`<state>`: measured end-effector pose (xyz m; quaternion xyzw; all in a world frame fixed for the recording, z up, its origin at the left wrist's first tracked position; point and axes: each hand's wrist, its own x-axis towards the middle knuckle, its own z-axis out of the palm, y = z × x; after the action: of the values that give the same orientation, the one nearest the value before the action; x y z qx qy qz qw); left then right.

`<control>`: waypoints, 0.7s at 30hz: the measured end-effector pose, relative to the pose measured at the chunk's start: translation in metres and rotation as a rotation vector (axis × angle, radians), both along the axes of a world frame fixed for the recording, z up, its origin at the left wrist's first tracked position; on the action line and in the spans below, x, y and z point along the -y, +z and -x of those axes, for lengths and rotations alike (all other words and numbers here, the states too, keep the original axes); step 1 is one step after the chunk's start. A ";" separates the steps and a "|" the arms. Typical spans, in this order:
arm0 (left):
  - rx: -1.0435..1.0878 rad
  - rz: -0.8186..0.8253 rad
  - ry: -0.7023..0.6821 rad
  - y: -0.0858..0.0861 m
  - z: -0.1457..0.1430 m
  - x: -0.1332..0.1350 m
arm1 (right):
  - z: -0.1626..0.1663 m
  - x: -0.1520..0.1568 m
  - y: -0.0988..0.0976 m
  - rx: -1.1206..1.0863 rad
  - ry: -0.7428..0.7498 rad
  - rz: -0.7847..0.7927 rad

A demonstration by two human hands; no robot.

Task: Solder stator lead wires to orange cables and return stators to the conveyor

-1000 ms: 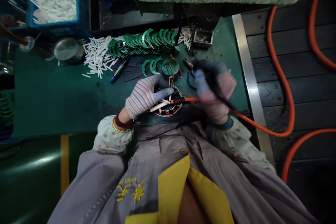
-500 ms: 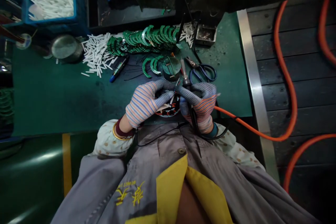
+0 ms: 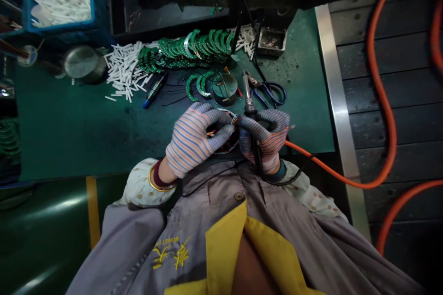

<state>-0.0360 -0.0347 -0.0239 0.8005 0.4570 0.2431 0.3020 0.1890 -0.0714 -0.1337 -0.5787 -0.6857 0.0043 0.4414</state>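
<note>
Both my hands wear striped knit gloves and meet over a round wound stator (image 3: 226,140) at the near edge of the green bench (image 3: 69,124). My left hand (image 3: 195,136) curls over the stator's left side, fingers closed on it. My right hand (image 3: 265,136) is wrapped round a soldering iron (image 3: 247,97) whose metal barrel points up and away; its black cord loops under my wrist. The stator is mostly hidden by my fingers.
Blue-handled scissors (image 3: 272,92) lie just beyond my right hand. A round green part (image 3: 224,87), green curved circuit boards (image 3: 194,48), white sleeving pieces (image 3: 122,69), a blue marker (image 3: 154,92), a metal dish (image 3: 83,62) and a small tin (image 3: 272,41) lie further back. An orange hose (image 3: 380,115) runs right.
My right hand has come in from the right to the stator and turned the soldering iron so its barrel points away. My left hand has closed further over the stator.
</note>
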 end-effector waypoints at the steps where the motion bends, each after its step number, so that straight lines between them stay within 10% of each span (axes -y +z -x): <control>1: -0.030 -0.044 0.029 -0.003 -0.002 -0.006 | 0.002 -0.008 0.000 0.057 -0.003 -0.070; 6: -0.181 -0.121 0.103 -0.022 -0.011 -0.049 | 0.010 -0.042 0.002 0.168 -0.063 -0.192; 14: -0.194 -0.082 0.090 -0.019 -0.012 -0.056 | -0.002 -0.033 0.007 0.254 0.123 0.202; 21: -0.110 0.004 0.084 -0.019 -0.012 -0.060 | 0.003 -0.032 -0.002 0.062 0.018 -0.195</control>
<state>-0.0238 0.0257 -0.0432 0.7922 0.5067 0.2100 0.2676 0.1862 -0.0397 -0.1355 -0.5264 -0.7014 -0.0763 0.4744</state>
